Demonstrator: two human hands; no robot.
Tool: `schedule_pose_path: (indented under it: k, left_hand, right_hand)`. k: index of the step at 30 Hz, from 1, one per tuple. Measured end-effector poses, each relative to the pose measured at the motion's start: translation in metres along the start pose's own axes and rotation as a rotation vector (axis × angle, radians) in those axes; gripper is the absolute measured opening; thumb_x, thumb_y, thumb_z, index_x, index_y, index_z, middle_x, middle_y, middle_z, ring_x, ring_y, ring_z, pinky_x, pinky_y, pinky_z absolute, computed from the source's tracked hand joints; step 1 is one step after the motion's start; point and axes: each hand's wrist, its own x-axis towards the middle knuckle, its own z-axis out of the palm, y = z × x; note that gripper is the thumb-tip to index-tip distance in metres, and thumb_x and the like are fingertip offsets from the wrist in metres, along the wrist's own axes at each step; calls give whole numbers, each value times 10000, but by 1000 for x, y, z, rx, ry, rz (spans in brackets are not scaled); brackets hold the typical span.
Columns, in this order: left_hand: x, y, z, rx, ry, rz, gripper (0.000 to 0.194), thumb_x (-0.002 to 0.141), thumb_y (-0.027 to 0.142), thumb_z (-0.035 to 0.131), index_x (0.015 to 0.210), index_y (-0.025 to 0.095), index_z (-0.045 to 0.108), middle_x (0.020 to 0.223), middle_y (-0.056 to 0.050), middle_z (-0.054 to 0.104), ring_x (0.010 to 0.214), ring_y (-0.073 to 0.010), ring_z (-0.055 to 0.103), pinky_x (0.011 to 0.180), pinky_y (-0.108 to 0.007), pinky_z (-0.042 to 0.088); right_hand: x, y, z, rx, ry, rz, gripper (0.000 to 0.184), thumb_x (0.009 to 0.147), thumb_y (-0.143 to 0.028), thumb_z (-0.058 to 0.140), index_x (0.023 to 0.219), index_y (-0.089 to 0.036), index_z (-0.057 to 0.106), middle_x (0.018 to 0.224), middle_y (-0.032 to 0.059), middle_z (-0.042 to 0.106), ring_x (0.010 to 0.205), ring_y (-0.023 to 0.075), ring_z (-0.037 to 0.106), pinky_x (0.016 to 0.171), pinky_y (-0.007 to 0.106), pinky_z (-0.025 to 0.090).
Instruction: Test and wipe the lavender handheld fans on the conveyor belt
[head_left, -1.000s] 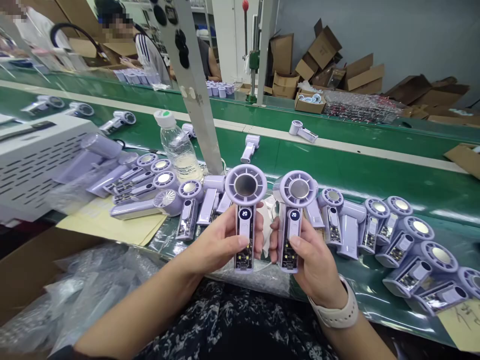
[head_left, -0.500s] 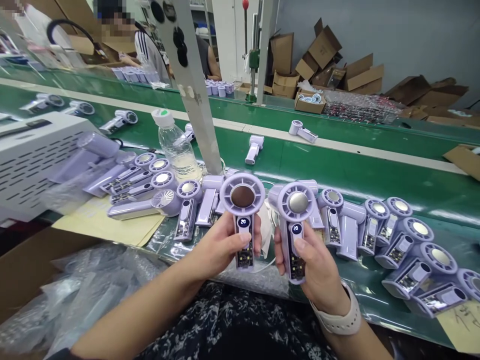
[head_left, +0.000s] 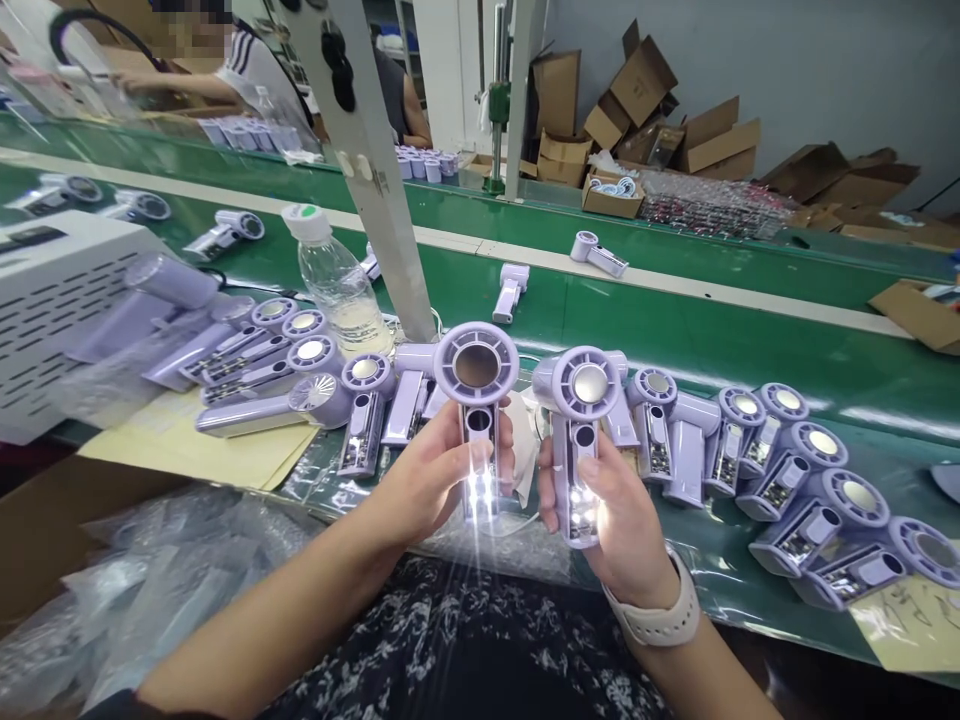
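Observation:
My left hand (head_left: 431,470) is wrapped round the handle of a lilac handheld fan (head_left: 475,364), its thumb on the front below a dark round display. In my right hand (head_left: 626,500) is a second lilac handheld fan (head_left: 590,383) with a silver disc in its head, the thumb pressing on the handle front. Both fans stand upright side by side, apart, and bright white lights shine from the open circuit boards in their handles. More lilac fans lie close to each hand, such as one (head_left: 365,420) on the left and one (head_left: 656,430) on the right.
A water bottle (head_left: 337,285) stands by a slanted metal post (head_left: 375,170). Left are a white vented box (head_left: 52,330), yellow paper (head_left: 187,450) and plastic bags (head_left: 172,590). Fans lie on the green conveyor (head_left: 660,310). A co-worker (head_left: 247,70) sits across; cardboard boxes (head_left: 645,90) pile up behind.
The displays that read 20 have gone dark, and white lights have come on in both handles. My hands keep their grip; the view has shifted slightly.

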Motion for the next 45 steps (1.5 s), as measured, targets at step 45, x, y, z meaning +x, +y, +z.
schedule_pose_path:
  k: [45]
  left_hand:
    - [-4, 7, 10, -189, -29, -259, 296, 866, 346, 685, 1086, 149, 666, 934, -103, 745, 878, -258, 719, 823, -384, 577]
  right_hand:
    - [-6, -17, 7, 268, 85, 140, 396, 883, -488, 495, 815, -186, 741, 817, 93, 662, 681, 212, 590, 623, 354, 543]
